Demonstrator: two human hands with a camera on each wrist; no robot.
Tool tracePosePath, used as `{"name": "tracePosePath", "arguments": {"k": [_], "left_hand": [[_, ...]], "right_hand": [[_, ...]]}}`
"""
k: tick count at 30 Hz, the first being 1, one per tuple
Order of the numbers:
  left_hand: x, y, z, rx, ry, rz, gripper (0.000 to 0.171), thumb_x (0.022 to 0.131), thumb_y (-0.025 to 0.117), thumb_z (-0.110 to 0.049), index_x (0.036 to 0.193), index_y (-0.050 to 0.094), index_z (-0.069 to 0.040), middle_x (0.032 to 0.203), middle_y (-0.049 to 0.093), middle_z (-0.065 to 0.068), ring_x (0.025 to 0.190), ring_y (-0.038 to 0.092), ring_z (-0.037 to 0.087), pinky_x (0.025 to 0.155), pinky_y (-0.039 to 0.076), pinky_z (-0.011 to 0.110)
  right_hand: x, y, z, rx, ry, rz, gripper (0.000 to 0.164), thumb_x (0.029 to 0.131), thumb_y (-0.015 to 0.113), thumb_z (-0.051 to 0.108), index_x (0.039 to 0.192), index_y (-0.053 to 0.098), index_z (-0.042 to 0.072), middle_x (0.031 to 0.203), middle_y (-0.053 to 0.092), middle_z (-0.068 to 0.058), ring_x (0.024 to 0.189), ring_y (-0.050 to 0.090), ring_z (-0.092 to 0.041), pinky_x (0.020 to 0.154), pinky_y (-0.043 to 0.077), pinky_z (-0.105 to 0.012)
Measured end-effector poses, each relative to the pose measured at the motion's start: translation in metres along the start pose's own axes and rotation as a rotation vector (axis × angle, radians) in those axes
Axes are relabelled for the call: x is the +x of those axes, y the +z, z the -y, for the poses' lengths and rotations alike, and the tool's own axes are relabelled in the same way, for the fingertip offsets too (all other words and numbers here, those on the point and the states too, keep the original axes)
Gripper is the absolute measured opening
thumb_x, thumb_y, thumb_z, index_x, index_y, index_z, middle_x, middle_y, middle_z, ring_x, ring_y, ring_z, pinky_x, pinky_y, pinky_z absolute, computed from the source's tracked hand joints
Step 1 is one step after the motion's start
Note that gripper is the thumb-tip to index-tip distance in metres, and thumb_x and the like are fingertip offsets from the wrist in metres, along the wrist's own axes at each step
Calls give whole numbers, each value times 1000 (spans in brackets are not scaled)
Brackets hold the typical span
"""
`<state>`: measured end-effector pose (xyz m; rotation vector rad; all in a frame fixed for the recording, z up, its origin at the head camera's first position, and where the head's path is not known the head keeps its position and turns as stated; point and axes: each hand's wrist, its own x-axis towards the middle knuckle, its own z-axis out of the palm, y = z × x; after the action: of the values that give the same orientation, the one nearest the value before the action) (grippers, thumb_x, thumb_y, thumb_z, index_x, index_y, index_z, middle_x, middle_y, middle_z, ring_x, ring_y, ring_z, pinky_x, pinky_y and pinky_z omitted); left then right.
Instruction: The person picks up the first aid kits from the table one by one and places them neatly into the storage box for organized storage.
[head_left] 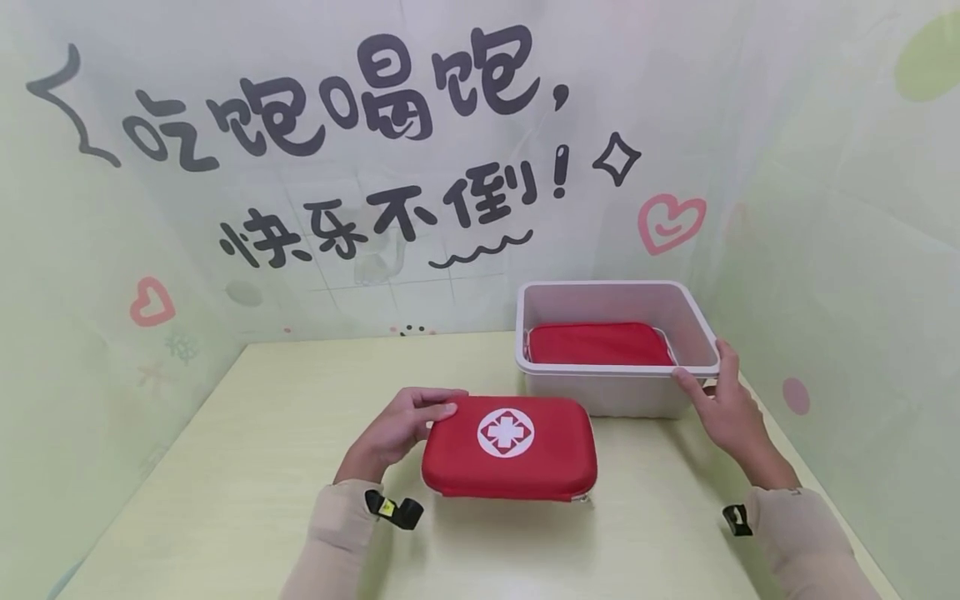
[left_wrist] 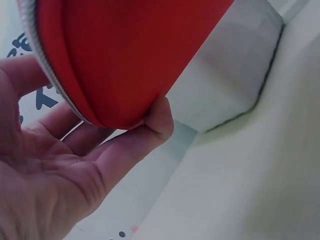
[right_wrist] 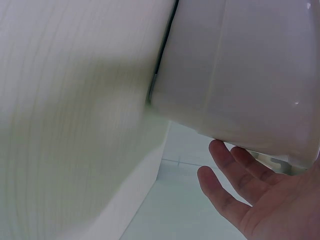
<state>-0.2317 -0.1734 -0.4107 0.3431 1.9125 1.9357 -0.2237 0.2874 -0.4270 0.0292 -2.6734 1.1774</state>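
Note:
My left hand (head_left: 397,429) grips the left end of a red first-aid case (head_left: 510,471) with a white cross emblem. The case is tilted and held over the table, with its shadow below it. In the left wrist view, the thumb presses its red underside (left_wrist: 135,55) beside the grey zipper (left_wrist: 44,52). At the right, my right hand (head_left: 729,421) holds the front right corner of a pale grey plastic bin (head_left: 600,393), thumb at the front rim and fingers along the side wall. Inside the bin lies another red case (head_left: 600,343), partly hidden by the front wall.
The pale yellow table (head_left: 247,467) extends to the left of both hands. A light printed curtain (head_left: 465,308) with dark lettering hangs along the back, just behind the bin. More curtain (head_left: 847,333) rises along the table's right edge, close to my right arm.

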Motion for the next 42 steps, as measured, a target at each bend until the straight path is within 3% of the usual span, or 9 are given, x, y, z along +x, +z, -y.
{"name": "tracePosePath", "arguments": {"k": [10,18,24,35,42], "left_hand": [[11,1,-32,-64,19,-104,48,98,61,-14,140,51,6,117,67,14,91,73,23,79,59,40],[43,19,-60,-134,27,-274,42,96,66,-17,134,60,1,123,64,16,89,72,22,77,60,37],[64,29,-74,-117,27,-365,41,94,69,-20,131,64,-3,125,65,15,95,71,23,79,60,36],[91,53,-92,-75,53,-415,37,93,72,-20,127,67,-6,122,66,11,102,67,26,86,58,39],[107,65,-98,-46,37,-433,38,92,72,-21,126,68,-6,123,65,9,102,67,25,86,58,39]], "right_hand": [[-1,-1,0,-3,-9,-8,87,101,49,50,158,-4,13,127,50,-31,104,56,-44,66,43,-37],[-2,-1,-1,5,-2,-2,87,101,48,51,159,-7,15,129,48,-32,105,55,-45,66,44,-37],[-2,0,-2,4,1,3,88,101,48,52,159,-7,15,131,48,-32,108,55,-46,69,46,-40],[-2,0,0,-11,1,-8,87,101,48,51,159,-6,14,129,50,-33,106,56,-45,67,44,-39],[-1,0,1,-4,14,8,89,101,47,52,159,-8,14,132,48,-33,110,55,-47,71,47,-46]]}}
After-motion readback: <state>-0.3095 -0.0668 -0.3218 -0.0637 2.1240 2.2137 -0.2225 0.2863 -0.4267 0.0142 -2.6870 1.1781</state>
